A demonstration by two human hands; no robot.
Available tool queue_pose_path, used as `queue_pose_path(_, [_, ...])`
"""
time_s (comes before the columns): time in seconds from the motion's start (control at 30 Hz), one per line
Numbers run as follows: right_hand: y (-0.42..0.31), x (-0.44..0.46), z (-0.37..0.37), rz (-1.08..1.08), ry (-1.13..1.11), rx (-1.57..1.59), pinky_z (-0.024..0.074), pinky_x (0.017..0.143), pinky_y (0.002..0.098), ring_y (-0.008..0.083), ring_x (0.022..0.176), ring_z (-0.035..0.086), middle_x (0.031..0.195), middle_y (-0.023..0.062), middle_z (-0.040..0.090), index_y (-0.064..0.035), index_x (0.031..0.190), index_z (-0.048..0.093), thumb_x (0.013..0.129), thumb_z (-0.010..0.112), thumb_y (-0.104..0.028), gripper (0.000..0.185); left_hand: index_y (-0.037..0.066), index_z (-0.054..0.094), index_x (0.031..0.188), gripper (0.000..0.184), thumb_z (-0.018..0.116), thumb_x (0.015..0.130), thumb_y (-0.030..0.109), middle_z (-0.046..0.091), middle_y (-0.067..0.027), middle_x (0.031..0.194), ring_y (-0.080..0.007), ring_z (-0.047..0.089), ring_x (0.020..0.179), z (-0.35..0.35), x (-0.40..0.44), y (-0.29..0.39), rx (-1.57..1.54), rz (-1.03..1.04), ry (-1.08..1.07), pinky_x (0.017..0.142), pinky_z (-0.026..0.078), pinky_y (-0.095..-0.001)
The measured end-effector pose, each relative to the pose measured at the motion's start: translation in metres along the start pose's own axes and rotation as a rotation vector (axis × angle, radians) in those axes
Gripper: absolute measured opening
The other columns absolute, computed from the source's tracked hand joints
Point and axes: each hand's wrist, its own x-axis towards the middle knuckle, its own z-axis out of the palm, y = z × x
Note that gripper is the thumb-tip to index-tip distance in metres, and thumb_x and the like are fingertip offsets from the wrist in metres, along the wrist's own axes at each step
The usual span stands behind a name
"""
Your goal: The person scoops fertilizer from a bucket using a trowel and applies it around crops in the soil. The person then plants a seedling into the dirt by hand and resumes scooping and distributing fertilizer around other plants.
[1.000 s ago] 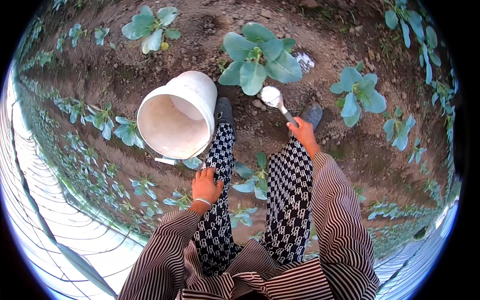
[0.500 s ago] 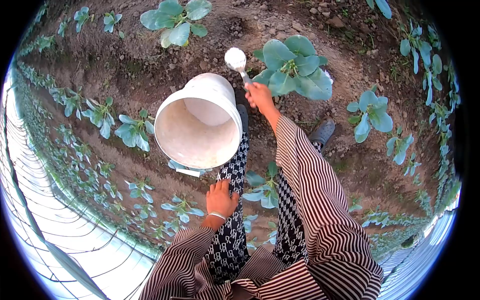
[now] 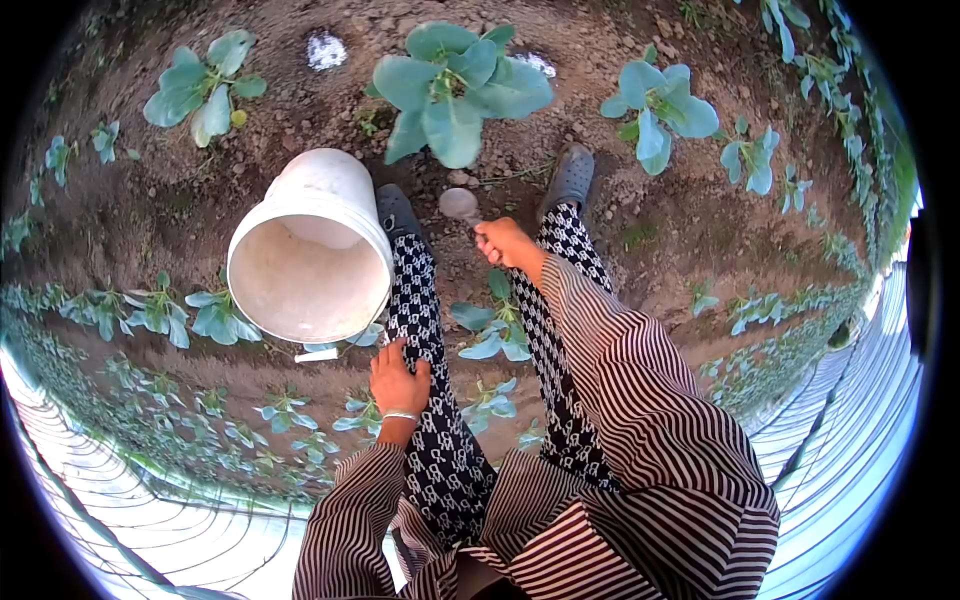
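Observation:
My right hand (image 3: 508, 244) is closed around the handle of a round-bowled spoon (image 3: 459, 203), held low between my feet. Its bowl looks greyish, with no white heap on it. To the left, a white bucket (image 3: 345, 185) has its mouth turned up toward me; a pale patch shows deep inside, but I cannot tell how much it holds. My left hand (image 3: 400, 378) lies with fingers loosely apart on my left leg, near the bucket's white handle grip (image 3: 316, 356). Ahead stands a large leafy plant (image 3: 455, 90). White material lies on the soil in one patch (image 3: 326, 50) beside it.
Smaller leafy plants stand at the left (image 3: 205, 85) and right (image 3: 660, 110), with further rows behind. One low plant (image 3: 492, 325) grows between my legs. My grey clogs (image 3: 570, 178) stand on clumpy soil. Another white patch (image 3: 535, 63) shows behind the large plant.
My right hand has drawn the spoon back toward me, and its white heap is gone. A white patch shows on the soil between two plants. The view has shifted right.

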Motion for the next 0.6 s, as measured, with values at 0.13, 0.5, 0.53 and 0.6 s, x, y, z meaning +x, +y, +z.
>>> queue_pose_path(0.13, [-0.056, 0.017, -0.054, 0.038, 0.034, 0.454, 0.0335, 0.035, 0.0237, 0.0102, 0.042, 0.036, 0.063, 0.0059, 0.047, -0.0021, 0.08, 0.045, 0.091, 0.046, -0.014, 0.016, 0.006, 0.055, 0.113, 0.041, 0.06, 0.074, 0.021, 0.057, -0.0145, 0.108, -0.0343, 0.05, 0.102, -0.001, 0.003, 0.008, 0.023, 0.011, -0.005, 0.09, 0.04, -0.0439])
queue_pose_path(0.5, [-0.165, -0.007, -0.129, -0.018, -0.064, 0.335, 0.0286, 0.033, 0.0177, 0.0048, 0.042, 0.034, 0.068, 0.0041, 0.047, 0.0009, 0.085, 0.043, 0.092, 0.047, -0.015, 0.018, 0.005, 0.055, 0.111, 0.041, 0.06, 0.072, 0.019, 0.058, -0.0147, 0.106, -0.0355, 0.052, 0.098, 0.008, 0.001, 0.027, 0.167, 0.012, -0.001, 0.088, 0.042, -0.0433])
queue_pose_path(0.53, [-0.167, -0.012, -0.132, -0.048, -0.07, 0.311, 0.0295, 0.033, 0.0181, 0.0054, 0.043, 0.035, 0.07, 0.0047, 0.048, -0.0001, 0.086, 0.042, 0.092, 0.047, -0.015, 0.017, 0.005, 0.055, 0.111, 0.041, 0.06, 0.072, 0.019, 0.058, -0.0147, 0.106, -0.0355, 0.052, 0.098, 0.009, 0.0, 0.028, 0.169, 0.009, -0.001, 0.088, 0.042, -0.0433])
queue_pose_path(0.6, [-0.165, -0.02, -0.136, -0.065, -0.127, 0.253, 0.031, 0.033, 0.018, 0.0057, 0.044, 0.036, 0.074, 0.0066, 0.05, -0.0027, 0.09, 0.043, 0.091, 0.049, -0.015, 0.013, 0.005, 0.055, 0.11, 0.041, 0.06, 0.072, 0.019, 0.058, -0.0147, 0.106, -0.0355, 0.051, 0.099, 0.01, 0.001, 0.031, 0.169, 0.005, 0.004, 0.088, 0.042, -0.0432])
